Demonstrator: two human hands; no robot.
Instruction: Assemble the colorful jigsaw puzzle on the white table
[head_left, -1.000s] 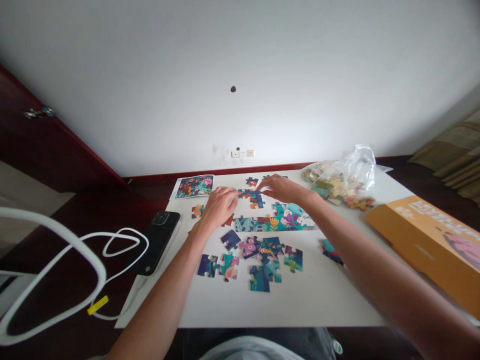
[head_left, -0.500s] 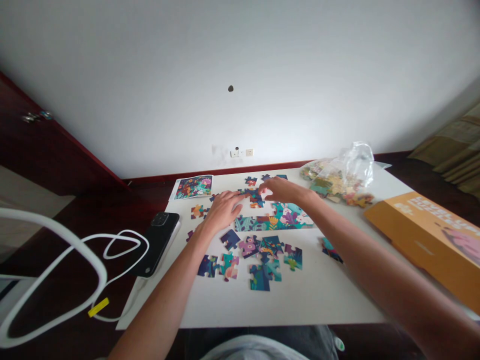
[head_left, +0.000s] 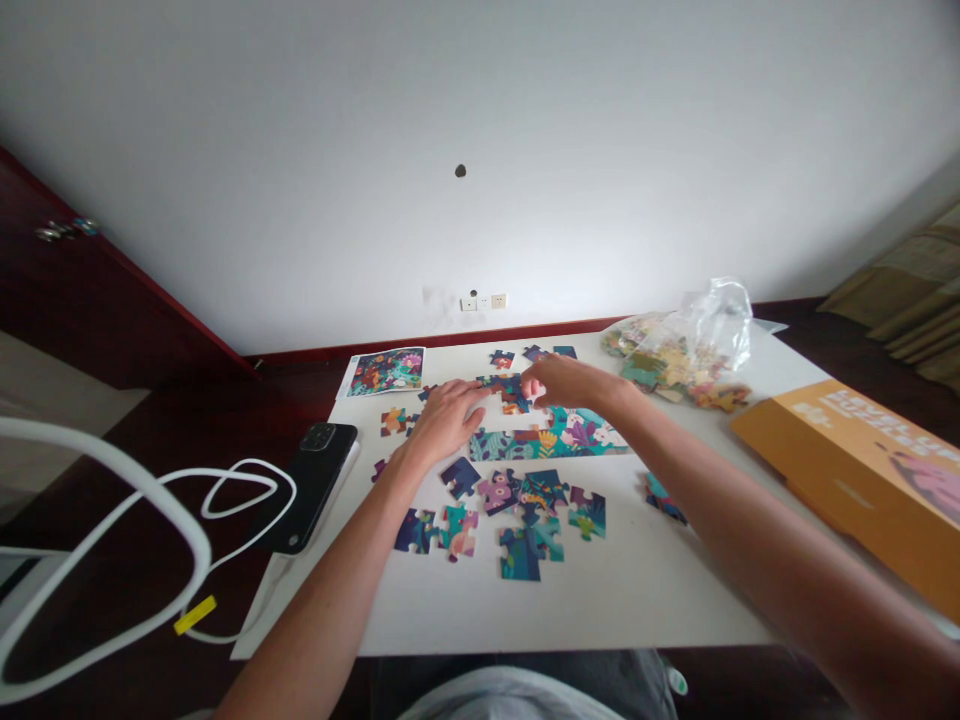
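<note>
On the white table, my left hand [head_left: 448, 412] lies with fingers stretched out. Its fingertips touch the left end of a small joined group of dark blue and orange puzzle pieces [head_left: 513, 394]. From the right, my right hand [head_left: 564, 381] comes in with curled fingers, pinching at the right edge of that group; the fingers partly hide the piece there. Below both hands lies a joined puzzle strip [head_left: 517, 446] with leaves and white rabbits. Several loose puzzle pieces [head_left: 521, 553] are spread nearer to me, and a few more, such as a red-and-blue piece [head_left: 502, 359], lie beyond my hands.
A printed picture sheet [head_left: 386, 371] lies at the back left. The black phone [head_left: 319, 480] sits at the left edge beside a white cable [head_left: 202, 520]. At right are a clear bag of pieces [head_left: 682, 360] and an orange puzzle box [head_left: 847, 480].
The fingers of my right hand have curled in more and shifted slightly right at the group's edge. My left hand stays in place.
</note>
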